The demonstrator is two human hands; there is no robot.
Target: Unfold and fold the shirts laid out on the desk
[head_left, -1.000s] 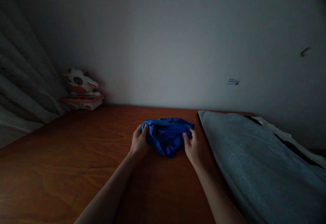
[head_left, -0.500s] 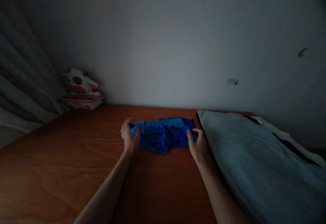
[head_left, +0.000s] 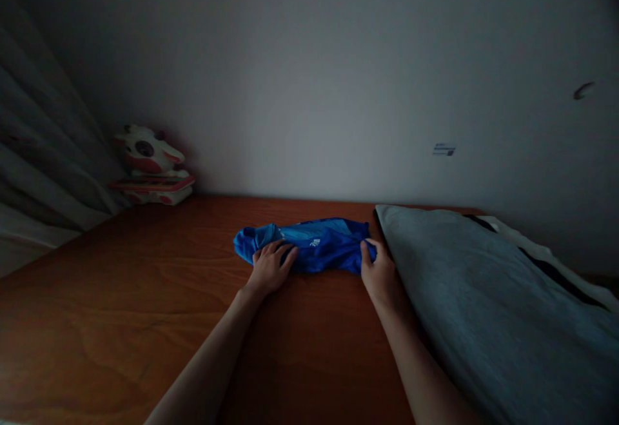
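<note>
A blue cloth garment (head_left: 322, 244) lies bunched lengthwise on the brown wooden surface (head_left: 159, 296), with a lighter blue panel along its far side and a small white mark near its middle. My left hand (head_left: 271, 267) rests on the near edge of the cloth, left of the middle, its fingers apart and lying on the fabric. At the right end of the cloth, my right hand (head_left: 378, 267) has its thumb and fingers closed on the edge of the fabric.
Grey cloth with black and white edging (head_left: 474, 296) covers the right side. A cow-shaped toy (head_left: 149, 164) stands at the back left, beside a pale curtain (head_left: 43, 135). Behind everything rises a plain wall (head_left: 309, 89) with a small label (head_left: 443, 149).
My left hand has moved right and nearer, from the cloth's left end onto its near edge. The cloth's near side lies farther back and a white mark now shows.
</note>
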